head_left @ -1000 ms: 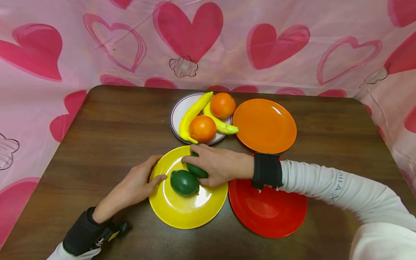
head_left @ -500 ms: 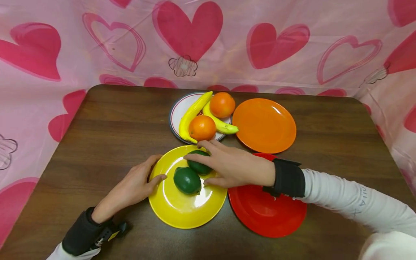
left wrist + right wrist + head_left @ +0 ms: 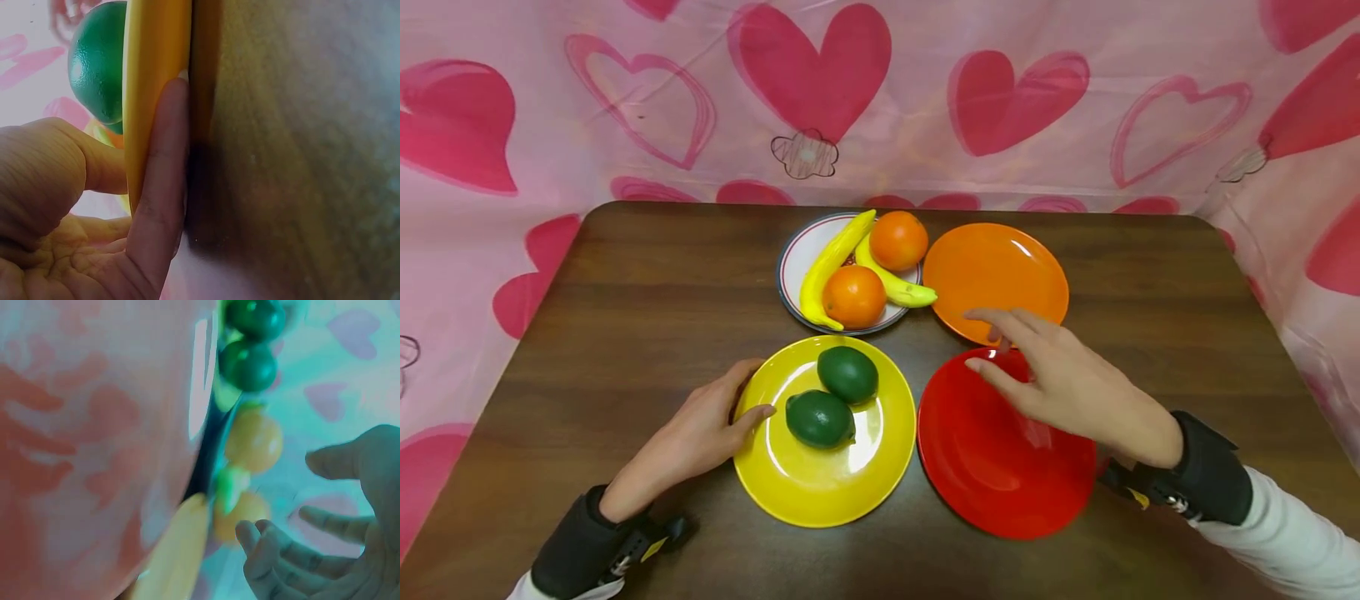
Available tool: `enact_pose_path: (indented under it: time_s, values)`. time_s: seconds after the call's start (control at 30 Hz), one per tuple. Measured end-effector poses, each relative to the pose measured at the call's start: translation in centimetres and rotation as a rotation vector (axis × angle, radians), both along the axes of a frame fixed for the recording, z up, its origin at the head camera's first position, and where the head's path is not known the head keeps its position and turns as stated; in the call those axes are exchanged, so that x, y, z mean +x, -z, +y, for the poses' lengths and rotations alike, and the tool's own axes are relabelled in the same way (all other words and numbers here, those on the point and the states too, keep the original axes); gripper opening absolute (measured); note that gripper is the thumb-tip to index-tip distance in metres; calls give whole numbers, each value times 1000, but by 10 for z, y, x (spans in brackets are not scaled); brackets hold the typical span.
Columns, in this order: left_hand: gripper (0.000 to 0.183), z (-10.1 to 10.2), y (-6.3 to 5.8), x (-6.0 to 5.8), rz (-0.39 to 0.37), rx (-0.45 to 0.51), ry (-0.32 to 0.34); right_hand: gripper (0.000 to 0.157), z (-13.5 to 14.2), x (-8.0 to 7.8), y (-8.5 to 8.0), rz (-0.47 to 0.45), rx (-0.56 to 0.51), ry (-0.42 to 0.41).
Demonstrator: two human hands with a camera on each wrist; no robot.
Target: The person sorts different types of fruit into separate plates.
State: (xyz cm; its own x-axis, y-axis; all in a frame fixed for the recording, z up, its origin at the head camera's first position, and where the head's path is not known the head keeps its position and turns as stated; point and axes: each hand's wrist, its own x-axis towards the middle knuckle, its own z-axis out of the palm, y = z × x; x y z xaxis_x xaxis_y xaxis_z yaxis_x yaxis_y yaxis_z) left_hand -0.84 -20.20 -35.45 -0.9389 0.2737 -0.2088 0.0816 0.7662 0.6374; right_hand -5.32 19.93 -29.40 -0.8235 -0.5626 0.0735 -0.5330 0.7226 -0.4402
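Two dark green limes, one farther back [image 3: 847, 374] and one nearer [image 3: 821, 419], lie side by side on the yellow plate [image 3: 820, 496]. My left hand [image 3: 696, 429] grips this plate at its left edge. In the left wrist view the thumb laps over the rim, and a finger [image 3: 164, 162] runs along the plate's outer side near the table. Over the red plate [image 3: 1000, 500] hovers my right hand [image 3: 1075, 387], holding nothing, its fingers loosely spread. The right wrist view shows those fingers [image 3: 300, 556] apart from the fruit behind them.
Behind the yellow plate stands a white plate [image 3: 787, 275] with a blue rim, bearing two bananas [image 3: 831, 271] and two oranges [image 3: 854, 297]. An orange plate [image 3: 1000, 271] sits to its right, behind the red one. A pink heart-patterned sheet [image 3: 917, 167] hangs beyond the wooden table [image 3: 647, 275].
My right hand has let go of the farther lime and moved right, from the yellow plate to above the red plate. The left hand keeps its grip on the yellow plate.
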Motion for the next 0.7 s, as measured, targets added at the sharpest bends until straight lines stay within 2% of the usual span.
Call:
enact_pose_path:
  time_s: [0.17,0.33,0.43,0.6,0.7]
  values:
    - [62,0,0,0,3,-6,-3,49,34,6,16,24,-7,168]
    - [62,1,-1,0,2,-19,-8,46,61,16,31,-19,56,310]
    - [63,2,-1,0,-8,-28,-12,50,71,21,40,-90,75,374]
    - [64,4,-3,0,-17,-55,-16,56,78,28,50,-297,57,418]
    - [64,6,-5,0,-21,-71,-17,54,77,31,55,-369,42,434]
